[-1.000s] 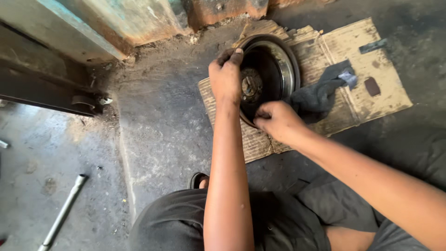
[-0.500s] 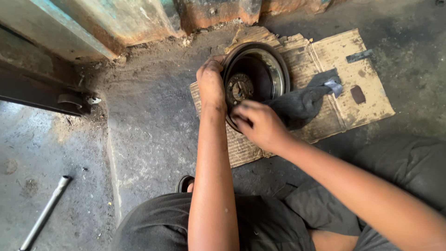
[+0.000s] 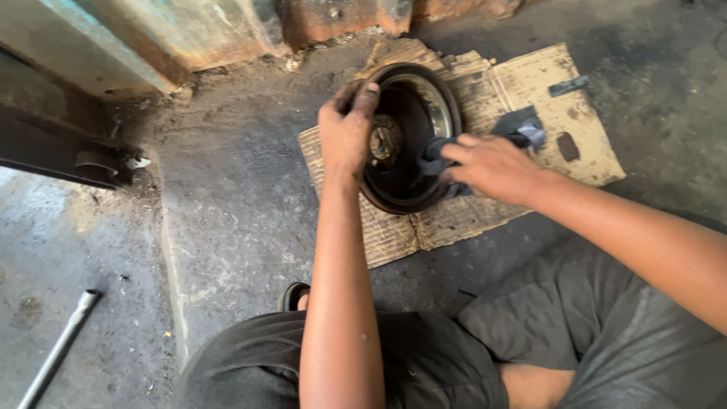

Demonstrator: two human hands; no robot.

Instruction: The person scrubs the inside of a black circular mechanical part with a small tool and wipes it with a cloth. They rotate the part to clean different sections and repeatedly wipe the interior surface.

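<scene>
Grimy concrete floor, with a torn cardboard sheet (image 3: 530,83) spread beside a rusty painted wall; on it I see the brake drum (image 3: 409,136) tilted on edge, open face toward me. My left hand (image 3: 344,136) clamps its near-left rim, fingers curled over; my right hand (image 3: 492,167), closed on a dark rag (image 3: 435,148), presses just right of the hub.

wall (image 3: 151,38) behind drum (image 3: 401,174), bare floor (image 3: 227,212) left

One brake drum (image 3: 409,136), one rag (image 3: 515,125), one cardboard sheet (image 3: 530,83)
</scene>
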